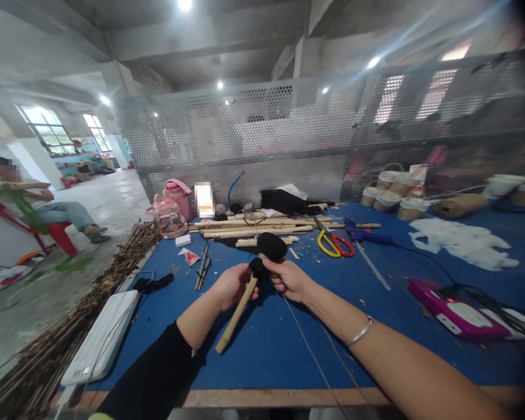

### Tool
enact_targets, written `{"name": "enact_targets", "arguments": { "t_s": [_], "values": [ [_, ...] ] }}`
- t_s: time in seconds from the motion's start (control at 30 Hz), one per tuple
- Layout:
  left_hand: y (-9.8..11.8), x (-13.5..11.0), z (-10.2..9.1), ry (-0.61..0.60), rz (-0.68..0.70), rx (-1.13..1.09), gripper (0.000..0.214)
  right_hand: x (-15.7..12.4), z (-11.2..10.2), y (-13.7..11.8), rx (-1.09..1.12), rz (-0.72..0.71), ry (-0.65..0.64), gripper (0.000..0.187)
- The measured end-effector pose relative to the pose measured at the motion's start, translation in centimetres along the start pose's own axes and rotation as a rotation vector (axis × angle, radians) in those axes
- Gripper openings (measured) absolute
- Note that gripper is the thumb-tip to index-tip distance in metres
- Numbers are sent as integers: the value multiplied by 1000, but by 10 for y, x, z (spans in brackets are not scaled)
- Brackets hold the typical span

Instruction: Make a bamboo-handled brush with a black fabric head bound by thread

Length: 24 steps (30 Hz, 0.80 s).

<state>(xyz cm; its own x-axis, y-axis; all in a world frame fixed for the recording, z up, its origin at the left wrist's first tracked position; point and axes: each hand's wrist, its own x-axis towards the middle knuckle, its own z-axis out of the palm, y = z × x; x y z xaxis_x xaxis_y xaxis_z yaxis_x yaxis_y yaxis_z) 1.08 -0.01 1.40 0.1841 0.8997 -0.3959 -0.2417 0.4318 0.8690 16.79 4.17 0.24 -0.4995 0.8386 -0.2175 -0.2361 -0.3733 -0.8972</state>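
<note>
Both my hands are closed around a wooden stick (238, 318) whose far end carries a round black cloth-covered head (272, 247). A second bunch of black cloth (258, 268) wraps the stick just below that head. My left hand (233, 287) grips the stick under the cloth, its fingers curled behind. My right hand (289, 279) pinches the black cloth from the right, thumb on top. From below my right hand a thin cord (304, 332) runs down toward the table's front edge. The stick's bare end points down and left.
Wooden sticks (262, 228), scissors (335, 244) and a blue glue gun (367, 234) lie beyond my hands. At right are a magenta device (455, 315), white cloth (464, 242) and cord-wrapped pots (389, 198). A white power bank (102, 335) lies left; a person (44, 204) sits farther left.
</note>
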Motion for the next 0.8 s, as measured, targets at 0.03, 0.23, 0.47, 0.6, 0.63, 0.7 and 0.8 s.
{"name": "enact_targets", "arguments": {
  "t_s": [0.03, 0.23, 0.47, 0.6, 0.63, 0.7, 0.8],
  "values": [
    [1, 1, 0, 106, 92, 36, 25, 1, 1, 0, -8, -9, 18, 51],
    [-4, -16, 17, 291, 536, 486, 43, -4, 11, -6, -45, -94, 33, 48],
    [-17, -17, 26, 195, 425, 446, 50, -10, 19, -8, -84, -145, 67, 49],
    [-19, -12, 24, 278, 504, 481, 39, -11, 20, -9, -104, -162, 72, 49],
    [-19, -11, 24, 286, 511, 495, 37, -12, 20, -10, -117, -167, 63, 48],
    [-19, -11, 23, 290, 523, 506, 35, -13, 18, -12, -152, -183, 32, 46],
    [-16, -13, 21, 296, 509, 470, 34, -13, 14, -15, -191, -196, -20, 43]
  ]
}}
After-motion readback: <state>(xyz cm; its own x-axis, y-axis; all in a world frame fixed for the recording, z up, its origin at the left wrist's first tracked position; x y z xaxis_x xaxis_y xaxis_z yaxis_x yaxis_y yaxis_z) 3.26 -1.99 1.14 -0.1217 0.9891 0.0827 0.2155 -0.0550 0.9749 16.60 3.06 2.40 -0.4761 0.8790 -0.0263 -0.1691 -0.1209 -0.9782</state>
